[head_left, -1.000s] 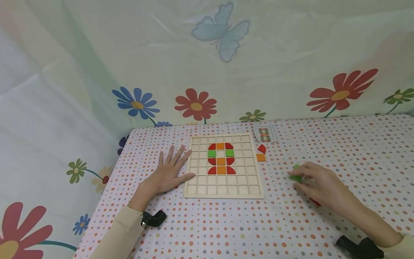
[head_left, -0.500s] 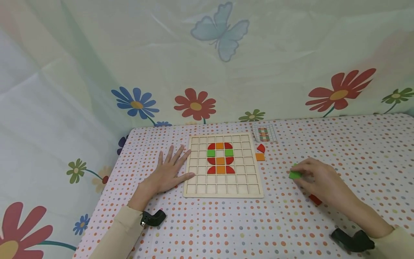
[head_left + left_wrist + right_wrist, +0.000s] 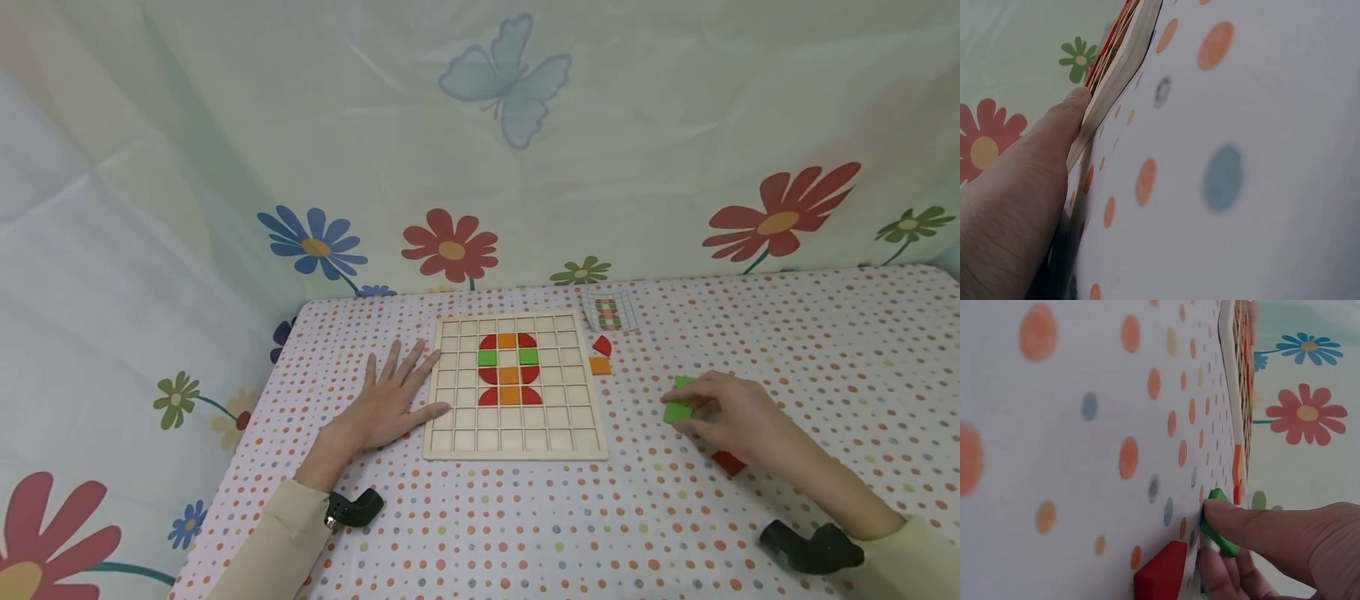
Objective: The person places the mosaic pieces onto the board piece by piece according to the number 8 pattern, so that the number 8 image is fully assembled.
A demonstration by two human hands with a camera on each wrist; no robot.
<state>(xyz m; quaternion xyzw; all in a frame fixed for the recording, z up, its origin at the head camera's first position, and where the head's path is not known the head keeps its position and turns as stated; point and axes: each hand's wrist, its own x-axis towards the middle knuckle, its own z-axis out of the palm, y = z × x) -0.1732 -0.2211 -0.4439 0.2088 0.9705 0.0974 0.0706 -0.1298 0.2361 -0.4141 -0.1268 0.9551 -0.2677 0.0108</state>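
While the L hand (image 3: 386, 408) rests, fingers apart, against the L edge of the grid board (image 3: 536, 417), I view the R hand (image 3: 738, 417), fingers clamped on a green pc. (image 3: 678, 412) well R of the board.

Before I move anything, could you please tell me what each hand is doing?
Left hand: open, spread flat at the edge of the board.
Right hand: holding a green piece.

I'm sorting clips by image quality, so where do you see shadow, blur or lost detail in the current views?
Head view: soft, even light, a faint shadow by the right hand, and the card too small for fine detail; left wrist view: dark shadow beneath the left hand, and the large blue dot blurred; right wrist view: the orange dot at the left edge blurry.
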